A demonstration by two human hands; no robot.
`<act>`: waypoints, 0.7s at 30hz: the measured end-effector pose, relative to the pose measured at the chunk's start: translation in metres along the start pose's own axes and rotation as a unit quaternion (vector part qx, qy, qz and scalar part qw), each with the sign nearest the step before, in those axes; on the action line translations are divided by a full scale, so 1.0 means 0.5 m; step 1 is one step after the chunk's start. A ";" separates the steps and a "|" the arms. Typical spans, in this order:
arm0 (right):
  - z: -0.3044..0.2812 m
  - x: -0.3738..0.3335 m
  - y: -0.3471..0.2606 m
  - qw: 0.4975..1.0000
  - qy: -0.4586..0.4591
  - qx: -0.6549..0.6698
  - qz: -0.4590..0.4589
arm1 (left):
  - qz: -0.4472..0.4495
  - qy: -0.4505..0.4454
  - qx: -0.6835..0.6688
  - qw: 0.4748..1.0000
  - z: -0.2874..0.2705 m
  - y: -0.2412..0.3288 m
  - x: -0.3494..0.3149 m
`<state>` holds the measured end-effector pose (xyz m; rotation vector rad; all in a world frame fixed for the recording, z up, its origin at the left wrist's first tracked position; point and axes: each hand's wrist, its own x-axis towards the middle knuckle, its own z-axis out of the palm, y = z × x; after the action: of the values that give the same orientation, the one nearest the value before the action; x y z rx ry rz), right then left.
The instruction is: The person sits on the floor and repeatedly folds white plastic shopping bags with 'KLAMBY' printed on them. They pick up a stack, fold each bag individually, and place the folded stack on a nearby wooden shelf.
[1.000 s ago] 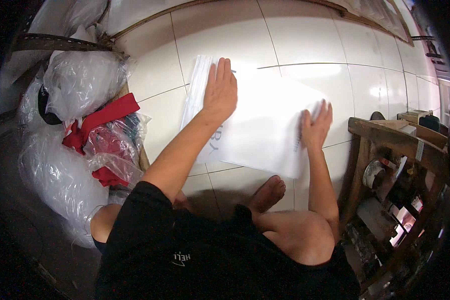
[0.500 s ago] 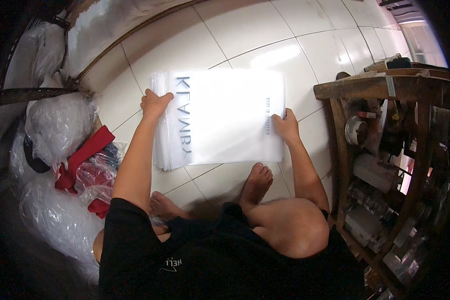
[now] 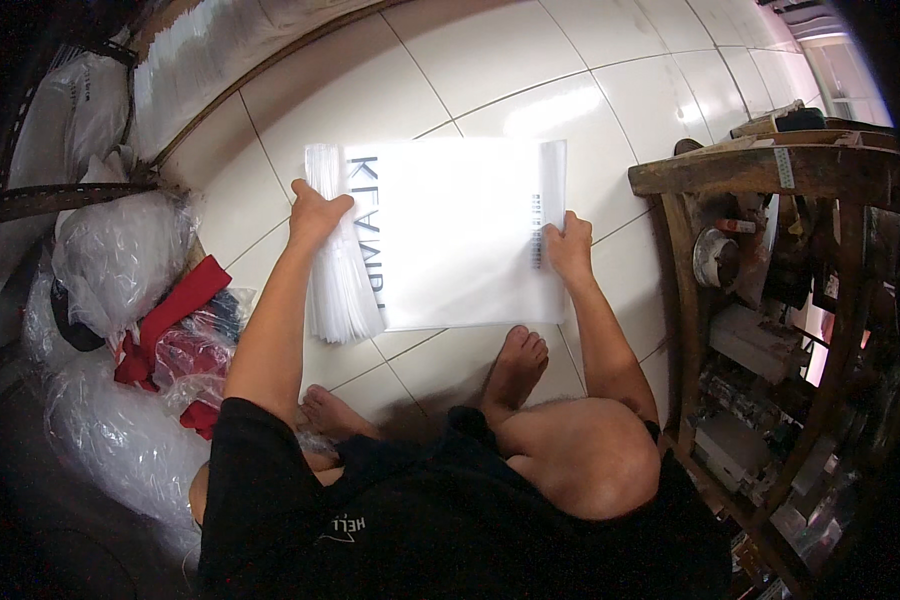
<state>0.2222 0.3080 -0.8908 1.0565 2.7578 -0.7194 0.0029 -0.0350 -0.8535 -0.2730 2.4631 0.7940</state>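
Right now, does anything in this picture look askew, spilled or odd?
Mildly: the white stack has its left side fanned unevenly at the left hand, rather than squared. At left, red cloth lies bunched amid crumpled clear plastic, which looks untidy. No spill is visible.

Dark on Pale, Pale on Dark

Runs sideways down the left part of the white sheets (image 3: 460,240) in large dark capitals (image 3: 366,222), distorted toward the lower end. Stands far smaller near the right edge, in a narrow column of dark print (image 3: 536,232) too small to make out. Appears in little white letters (image 3: 348,524) on the left chest of the black shirt (image 3: 470,540).
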 end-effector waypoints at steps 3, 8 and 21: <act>-0.018 0.013 0.000 0.961 -0.103 0.249 0.069 | 0.025 -0.037 -0.088 0.995 -0.008 -0.067 0.050; -0.035 -0.004 0.001 0.877 -0.157 0.424 0.164 | 0.018 -0.123 -0.204 0.971 -0.024 -0.037 0.026; -0.009 0.002 -0.008 0.959 -0.136 0.243 0.056 | -0.013 -0.152 -0.282 0.947 -0.023 -0.090 0.044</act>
<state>0.2194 0.3080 -0.8858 1.0746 2.3185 -1.4523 -0.0053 -0.0787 -0.8795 -0.3562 1.9001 1.4084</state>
